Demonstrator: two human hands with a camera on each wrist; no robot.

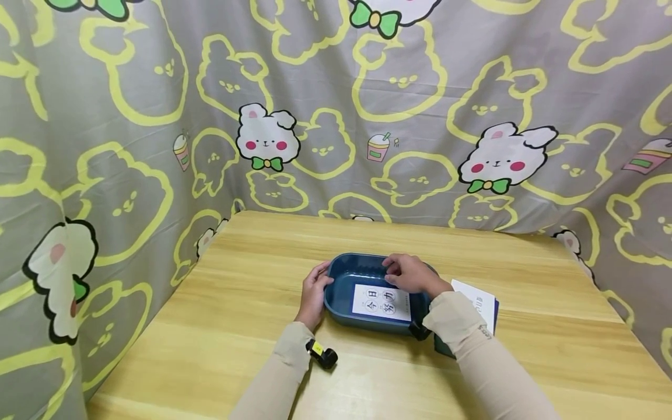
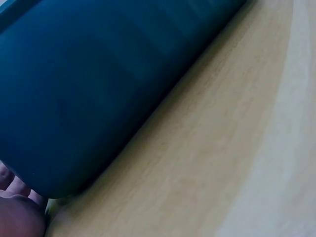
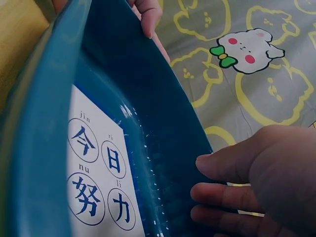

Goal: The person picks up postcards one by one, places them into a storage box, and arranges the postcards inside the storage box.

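Observation:
A dark teal oblong plastic basin (image 1: 357, 322) stands on the table. My left hand (image 1: 313, 294) grips its left end, with the thumb at the rim and the fingers along the outer wall; the left wrist view shows only part of this hand (image 2: 19, 212) by the basin's corner. Inside the basin lies a white-and-blue booklet (image 3: 98, 163) printed with large Chinese characters. Over the basin's right part is my right hand (image 1: 412, 273), holding nothing. In the right wrist view its thumb and fingers (image 3: 217, 195) are loosely spread near the far wall.
Another white booklet with a blue edge (image 1: 485, 300) lies right of the basin, partly behind the right sleeve. A dark green object (image 1: 443, 347) shows under the right forearm. Patterned cloth (image 1: 325, 87) hangs behind and beside the wooden table (image 1: 210, 326).

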